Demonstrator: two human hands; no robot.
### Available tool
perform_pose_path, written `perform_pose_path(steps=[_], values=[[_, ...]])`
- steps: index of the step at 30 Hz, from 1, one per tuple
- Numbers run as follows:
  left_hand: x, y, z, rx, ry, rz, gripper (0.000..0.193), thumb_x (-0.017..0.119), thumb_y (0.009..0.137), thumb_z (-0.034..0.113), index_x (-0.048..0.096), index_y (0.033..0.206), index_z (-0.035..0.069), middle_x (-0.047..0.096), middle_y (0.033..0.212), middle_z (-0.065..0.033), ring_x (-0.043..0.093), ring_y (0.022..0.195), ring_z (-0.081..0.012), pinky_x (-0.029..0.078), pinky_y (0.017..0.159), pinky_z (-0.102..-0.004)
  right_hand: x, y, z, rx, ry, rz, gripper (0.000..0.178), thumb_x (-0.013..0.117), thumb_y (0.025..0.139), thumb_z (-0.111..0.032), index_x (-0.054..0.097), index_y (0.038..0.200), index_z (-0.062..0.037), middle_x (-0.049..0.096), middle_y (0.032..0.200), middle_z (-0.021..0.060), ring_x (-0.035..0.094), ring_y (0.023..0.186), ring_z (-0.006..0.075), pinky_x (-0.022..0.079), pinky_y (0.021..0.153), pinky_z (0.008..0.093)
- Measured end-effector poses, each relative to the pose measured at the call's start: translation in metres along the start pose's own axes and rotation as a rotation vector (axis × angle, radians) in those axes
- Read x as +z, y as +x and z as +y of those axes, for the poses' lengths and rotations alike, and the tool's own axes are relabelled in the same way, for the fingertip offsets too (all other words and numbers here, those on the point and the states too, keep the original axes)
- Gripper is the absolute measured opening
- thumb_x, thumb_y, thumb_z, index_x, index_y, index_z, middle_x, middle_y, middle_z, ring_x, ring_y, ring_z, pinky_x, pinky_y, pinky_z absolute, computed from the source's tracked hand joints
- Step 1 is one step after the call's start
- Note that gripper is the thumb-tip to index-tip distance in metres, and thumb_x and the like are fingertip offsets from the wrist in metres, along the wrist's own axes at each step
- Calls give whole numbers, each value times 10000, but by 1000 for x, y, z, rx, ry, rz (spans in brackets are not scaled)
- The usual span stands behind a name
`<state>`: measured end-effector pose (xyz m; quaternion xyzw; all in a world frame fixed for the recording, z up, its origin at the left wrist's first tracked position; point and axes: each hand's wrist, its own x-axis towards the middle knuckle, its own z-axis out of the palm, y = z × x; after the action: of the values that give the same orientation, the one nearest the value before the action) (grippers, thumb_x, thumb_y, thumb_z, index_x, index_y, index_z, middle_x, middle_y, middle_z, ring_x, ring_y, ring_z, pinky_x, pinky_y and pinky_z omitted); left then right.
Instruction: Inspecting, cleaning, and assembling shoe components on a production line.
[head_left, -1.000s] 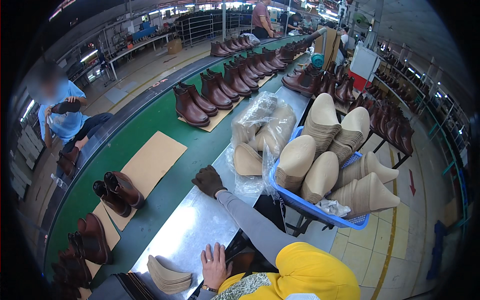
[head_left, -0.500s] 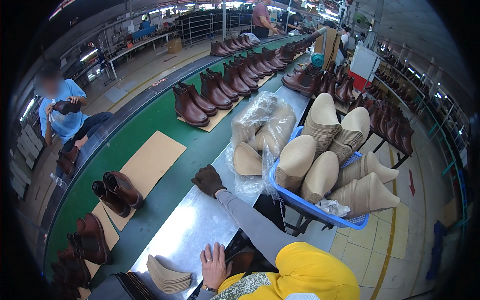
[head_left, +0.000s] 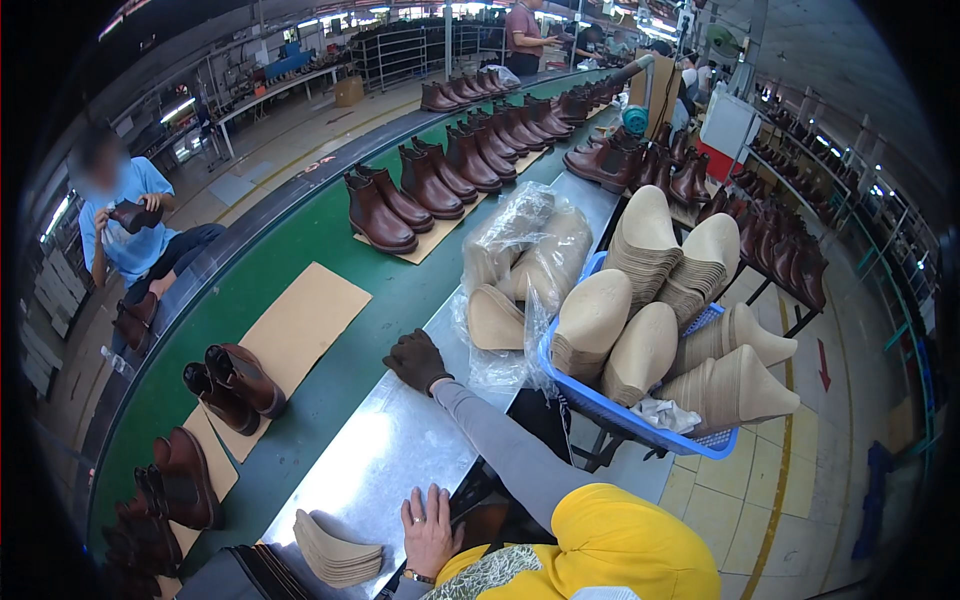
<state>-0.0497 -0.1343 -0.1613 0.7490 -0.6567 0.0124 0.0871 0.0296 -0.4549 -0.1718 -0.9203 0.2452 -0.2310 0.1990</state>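
My right hand [head_left: 417, 361], in a dark brown glove with a grey sleeve behind it, rests with curled fingers at the metal table's [head_left: 350, 455] edge beside the green conveyor belt [head_left: 400, 290]. Nothing shows in it. Bare, with a ring and a wristwatch, my left hand [head_left: 430, 530] lies flat, fingers spread, on the table's near edge. Just left of it sits a small stack of curved beige boards [head_left: 338, 552]. Beyond my right hand, clear plastic bags [head_left: 530, 245] hold more beige pieces. A blue basket [head_left: 640, 428] to the right carries several stacks of beige boards [head_left: 640, 355].
Brown ankle boots [head_left: 385, 210] stand on cardboard sheets [head_left: 305, 310] along the belt. Across it, a seated person in light blue [head_left: 140, 230] holds a dark boot. Racks of boots [head_left: 775, 245] line the right side. Another person in maroon [head_left: 525, 35] stands far off.
Both my hands stay where they were. The seated person across the belt has shifted their hands on the boot slightly. The far person in maroon has changed arm position.
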Motion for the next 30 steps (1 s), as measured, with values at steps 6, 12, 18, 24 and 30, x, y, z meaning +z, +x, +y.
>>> perform_pose_path(steps=[6, 12, 18, 24, 30], values=[[-1, 0, 0, 1, 3, -1, 697, 705, 761, 350, 483, 1330, 12, 456, 1366, -180, 384, 1273, -437, 301, 1044, -568, 1, 0, 1, -10, -7, 16, 300, 567, 876, -338, 700, 784, -86, 633, 877, 108, 582, 974, 263, 325, 1064, 431], [0, 0, 1, 0, -1, -4, 696, 699, 766, 353, 482, 1333, 11, 451, 1372, -179, 381, 1277, -437, 300, 1045, -568, 4, -1, 4, -53, -3, 101, 290, 588, 864, -313, 680, 731, -74, 611, 814, 101, 577, 893, 255, 378, 985, 399], [1, 0, 0, -1, 3, -10, 695, 696, 769, 357, 482, 1334, 13, 448, 1376, -176, 373, 1285, -435, 297, 1047, -569, 6, -1, 4, -58, -5, 111, 300, 577, 866, -325, 681, 736, -75, 612, 816, 102, 576, 886, 258, 384, 969, 395], [0, 0, 0, 0, 2, -10, 689, 693, 774, 359, 483, 1333, 15, 450, 1374, -176, 372, 1288, -435, 294, 1048, -570, 4, -1, 3, -54, -10, 104, 297, 578, 865, -328, 680, 742, -78, 610, 816, 104, 577, 903, 262, 369, 1000, 405], [-1, 0, 1, -5, -2, -12, 681, 691, 774, 358, 489, 1326, 13, 452, 1373, -178, 378, 1281, -439, 298, 1046, -570, 0, 0, 1, -37, -8, 53, 302, 569, 869, -329, 689, 756, -76, 620, 841, 111, 582, 931, 264, 355, 1020, 417]])
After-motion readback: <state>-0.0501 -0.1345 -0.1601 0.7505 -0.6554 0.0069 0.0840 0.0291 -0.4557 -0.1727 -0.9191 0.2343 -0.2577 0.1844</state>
